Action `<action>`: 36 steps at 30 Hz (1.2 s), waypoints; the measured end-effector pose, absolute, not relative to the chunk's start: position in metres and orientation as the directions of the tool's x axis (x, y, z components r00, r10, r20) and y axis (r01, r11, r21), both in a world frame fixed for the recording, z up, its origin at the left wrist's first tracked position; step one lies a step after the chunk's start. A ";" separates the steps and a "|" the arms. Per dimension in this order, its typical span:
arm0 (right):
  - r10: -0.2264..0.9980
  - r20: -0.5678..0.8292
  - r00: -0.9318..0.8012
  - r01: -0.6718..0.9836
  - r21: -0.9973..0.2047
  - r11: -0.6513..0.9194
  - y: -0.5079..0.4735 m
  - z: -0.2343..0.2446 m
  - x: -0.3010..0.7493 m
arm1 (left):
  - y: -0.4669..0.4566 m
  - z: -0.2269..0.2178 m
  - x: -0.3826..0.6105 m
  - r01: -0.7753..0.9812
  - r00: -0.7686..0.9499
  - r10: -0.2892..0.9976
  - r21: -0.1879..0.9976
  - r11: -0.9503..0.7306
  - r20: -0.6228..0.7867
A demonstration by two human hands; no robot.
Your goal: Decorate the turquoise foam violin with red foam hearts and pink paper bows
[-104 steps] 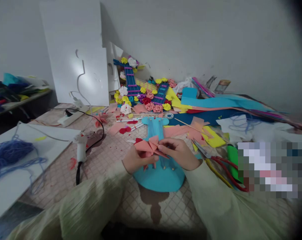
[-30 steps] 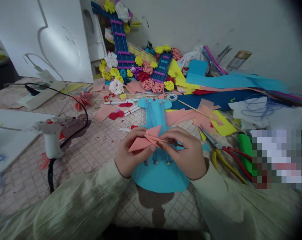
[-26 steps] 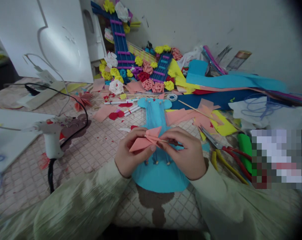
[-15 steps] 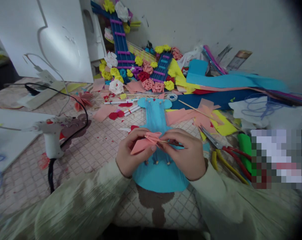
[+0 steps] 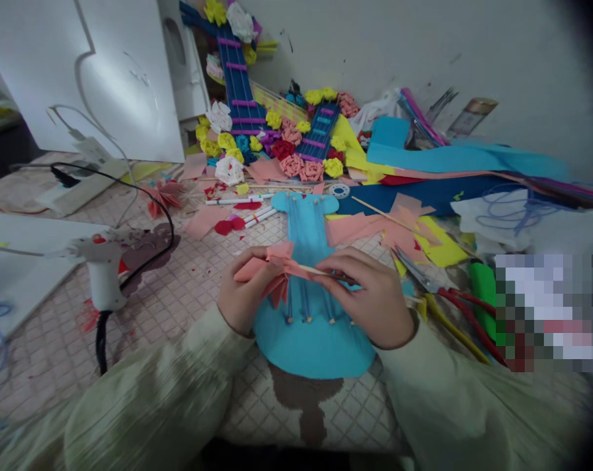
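Note:
My left hand (image 5: 240, 297) is closed around a folded pink paper piece (image 5: 267, 271), pinching its pleats. A thin wooden stick (image 5: 312, 270) runs out of that paper to the right, and my right hand (image 5: 370, 294) is closed on it. Both hands hover just above a light blue guitar-shaped card (image 5: 306, 327) with strings and small pegs, lying flat on the patterned table.
A white glue gun (image 5: 103, 271) with black cable stands at left. Scissors (image 5: 424, 281) and red-handled pliers (image 5: 466, 320) lie right of my hands. Paper flowers and blue guitar models (image 5: 277, 140) pile at the back, with coloured sheets (image 5: 448, 163) and pink scraps (image 5: 375, 229).
The pink paper has shifted left and opened out in my left hand, baring more of the stick. My right hand stays pinched on the stick. The view dropped closer since the earliest frame.

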State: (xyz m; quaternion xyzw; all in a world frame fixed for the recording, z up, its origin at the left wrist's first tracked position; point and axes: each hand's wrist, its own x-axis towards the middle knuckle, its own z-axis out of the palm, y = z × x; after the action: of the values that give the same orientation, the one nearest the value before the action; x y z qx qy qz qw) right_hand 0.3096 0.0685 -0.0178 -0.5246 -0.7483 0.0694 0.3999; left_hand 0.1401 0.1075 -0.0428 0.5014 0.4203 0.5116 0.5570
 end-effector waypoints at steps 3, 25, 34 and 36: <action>0.863 0.463 -0.200 0.759 -0.484 0.435 0.073 -0.007 0.330 | 0.110 -0.044 0.139 -0.252 0.109 0.994 0.967 0.021 0.007; 0.922 0.117 -0.369 0.259 -0.940 0.223 0.065 0.006 0.324 | 0.094 -0.035 0.141 -0.282 0.752 0.659 0.890 0.358 -0.027; 0.901 -0.034 -0.432 0.272 -0.958 0.094 0.062 0.004 0.321 | 0.095 -0.029 0.142 -0.135 0.721 0.676 0.928 0.349 -0.149; 0.912 -0.033 -0.408 0.296 -0.950 0.098 0.062 0.005 0.323 | 0.095 -0.029 0.142 -0.135 0.700 0.700 0.936 0.324 -0.142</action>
State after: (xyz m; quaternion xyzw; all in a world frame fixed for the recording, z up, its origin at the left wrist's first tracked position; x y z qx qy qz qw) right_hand 0.3230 0.0622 0.0050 -0.4485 -0.6738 0.5001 0.3080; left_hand 0.1417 0.0950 -0.0289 0.5135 0.2751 0.2723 0.7659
